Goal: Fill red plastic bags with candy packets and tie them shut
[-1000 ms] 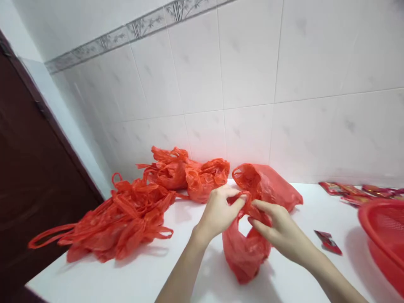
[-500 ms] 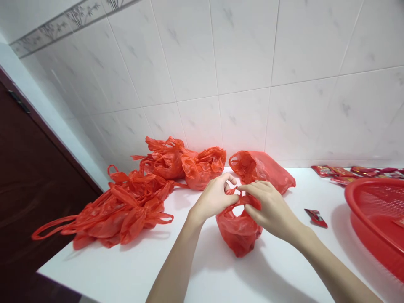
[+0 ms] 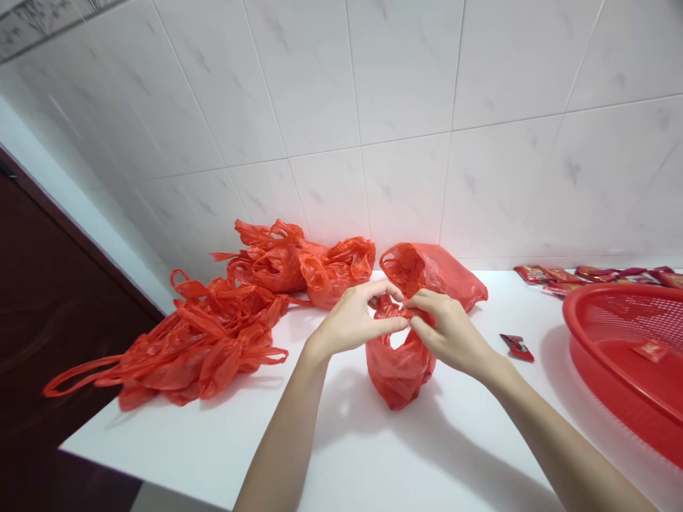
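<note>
In the middle of the table a small red plastic bag (image 3: 399,373) hangs between my two hands, its handles drawn up at the top. My left hand (image 3: 366,313) pinches the bag's handle part with thumb and fingers from the left. From the right, my right hand (image 3: 445,327) grips the same gathered plastic, fingertips close to those of my left. A gap shows through the bag below the fingers. What lies inside the bag is hidden. Right behind my hands lies another red plastic bag (image 3: 448,270) on its side, its mouth facing left.
A heap of red plastic bags (image 3: 208,348) covers the table's left side. More red bags (image 3: 339,270) stand by the tiled wall. At right are a red plastic basket (image 3: 597,341), a small red packet (image 3: 516,347) and several packets (image 3: 560,276) along the wall.
My fingertips have come closer together at the top of the bag, and my right hand's fingers have closed in on the plastic. The view has shifted slightly.
</note>
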### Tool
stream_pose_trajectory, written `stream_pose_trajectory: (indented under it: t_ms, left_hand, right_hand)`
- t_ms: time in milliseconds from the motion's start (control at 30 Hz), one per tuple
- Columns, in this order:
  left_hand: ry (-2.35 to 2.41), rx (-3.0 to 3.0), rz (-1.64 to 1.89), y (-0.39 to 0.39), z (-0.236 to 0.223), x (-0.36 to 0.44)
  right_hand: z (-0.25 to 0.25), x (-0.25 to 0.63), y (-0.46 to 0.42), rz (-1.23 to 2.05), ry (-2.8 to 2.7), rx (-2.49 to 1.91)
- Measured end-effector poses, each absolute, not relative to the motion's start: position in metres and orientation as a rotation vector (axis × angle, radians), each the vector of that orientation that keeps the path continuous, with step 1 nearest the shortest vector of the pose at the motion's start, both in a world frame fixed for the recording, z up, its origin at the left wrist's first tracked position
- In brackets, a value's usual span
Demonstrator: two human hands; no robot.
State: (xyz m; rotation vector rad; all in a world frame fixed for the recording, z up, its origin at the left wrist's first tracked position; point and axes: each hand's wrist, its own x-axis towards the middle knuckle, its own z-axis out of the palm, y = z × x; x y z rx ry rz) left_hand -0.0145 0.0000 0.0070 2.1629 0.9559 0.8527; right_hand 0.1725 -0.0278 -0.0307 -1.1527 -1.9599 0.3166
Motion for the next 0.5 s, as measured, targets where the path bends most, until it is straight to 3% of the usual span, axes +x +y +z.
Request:
stream_pose_trajectory:
  t_ms: [233, 500]
  left_hand:
    - [0.962, 2.194, 0.830, 0.0009, 0.0059, -0.0123]
    - [0.957, 2.058, 0.822, 0.0090, 0.0004, -0.0109]
  right_hand:
    - [-0.0297, 0.1762, -0.0258, 0.816, -1.824, -1.085]
    - [-0.0315, 0.1740, -0.0252, 0.674, -1.857, -1.023]
